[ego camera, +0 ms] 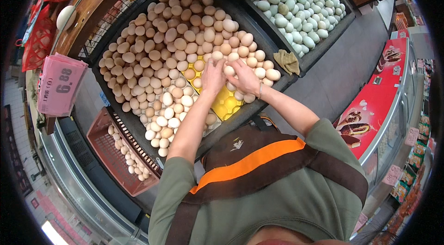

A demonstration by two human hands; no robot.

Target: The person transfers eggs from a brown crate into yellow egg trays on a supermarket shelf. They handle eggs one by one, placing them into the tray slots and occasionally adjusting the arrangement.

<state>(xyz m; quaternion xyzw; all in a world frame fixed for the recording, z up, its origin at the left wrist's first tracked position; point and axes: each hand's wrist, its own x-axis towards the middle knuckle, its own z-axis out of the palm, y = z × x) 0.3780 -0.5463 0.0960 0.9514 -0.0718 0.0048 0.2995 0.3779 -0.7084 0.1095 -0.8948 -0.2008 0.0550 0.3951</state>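
Brown and cream eggs [150, 44] fill a wide black display bin [242, 117] before me. A yellow plastic egg tray [225, 104] lies among them near the bin's front edge, with several cups unfilled and a few eggs in others. My left hand [213, 75] is over the tray, its fingertips among the eggs; whether it grips one is hidden. My right hand [246, 78] holds a pale egg [229, 70] between thumb and fingers, just beside my left hand. Left of the yellow tray, a greyish tray [213, 127] sits under a heap of eggs.
A second bin of bluish-green eggs [301, 19] stands at upper right, with a tan cloth [286, 62] on the bin edge nearby. A reddish-brown plastic basket [114, 165] with eggs is at lower left. Pink price cards [60, 85] hang left; a red freezer [371, 106] stands right.
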